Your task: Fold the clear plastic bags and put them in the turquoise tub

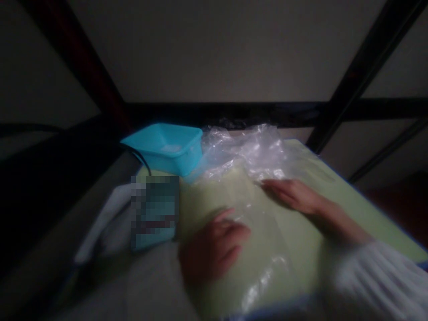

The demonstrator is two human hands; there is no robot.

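Observation:
A clear plastic bag (254, 151) lies crumpled on a pale green mat (334, 191), its flat part stretching toward me. My right hand (294, 196) lies flat on the plastic with fingers stretched out to the left. My left hand (214, 247) rests on the near part of the plastic, fingers loosely curled and apart, blurred by motion. Nothing shows inside either hand.
A turquoise plastic tub (167, 147) stands at the back left of the mat. A pixelated teal rectangle (155, 211) lies left of my left hand, with a white cloth-like thing (100, 227) beside it. Dark frame bars (361, 71) rise behind.

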